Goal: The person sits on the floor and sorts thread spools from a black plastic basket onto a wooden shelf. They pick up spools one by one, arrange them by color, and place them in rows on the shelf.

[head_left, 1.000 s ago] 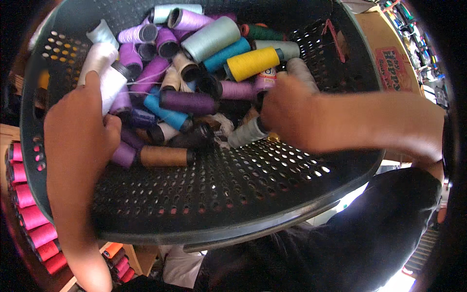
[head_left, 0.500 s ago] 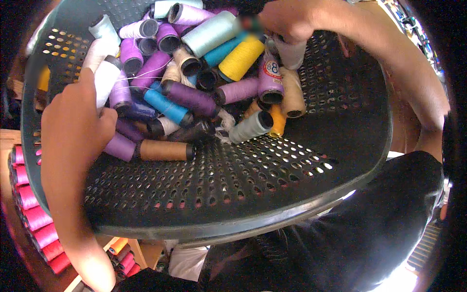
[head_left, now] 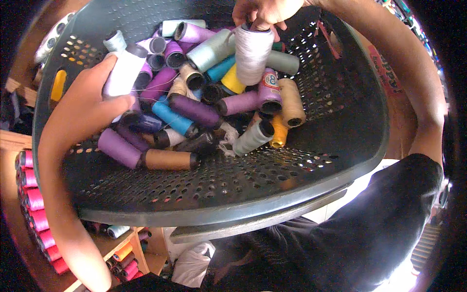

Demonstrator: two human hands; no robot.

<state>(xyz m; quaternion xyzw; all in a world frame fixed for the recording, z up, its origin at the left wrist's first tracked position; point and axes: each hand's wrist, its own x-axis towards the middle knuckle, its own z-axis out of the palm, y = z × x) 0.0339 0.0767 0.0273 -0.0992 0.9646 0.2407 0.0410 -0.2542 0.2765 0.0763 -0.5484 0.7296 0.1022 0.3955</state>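
Observation:
A black perforated plastic basket (head_left: 233, 187) holds many loose thread spools. My left hand (head_left: 85, 104) reaches over its left side, closed round a white thread spool (head_left: 125, 73). At the far side my right hand (head_left: 270, 13) grips the top of a pale lilac-white thread spool (head_left: 254, 56), which hangs upright above the others. Below it lie a yellow spool (head_left: 232, 82) and a lilac spool with a round label (head_left: 270, 95). Purple, blue, brown (head_left: 170, 159) and beige (head_left: 292, 102) spools lie around the middle. Fine loose thread strands trail near my left hand.
Pink and red spools (head_left: 36, 202) stand in a row at the left, outside the basket. A wooden shelf (head_left: 138, 250) with more spools shows below. The basket's near rim lies above a board edge (head_left: 262, 226). My dark-clothed leg (head_left: 340, 243) fills the lower right.
My right hand has lifted the pale lilac-white spool up and left, out of the pile. My left hand, with the white spool, has shifted slightly right. The view has shifted a little.

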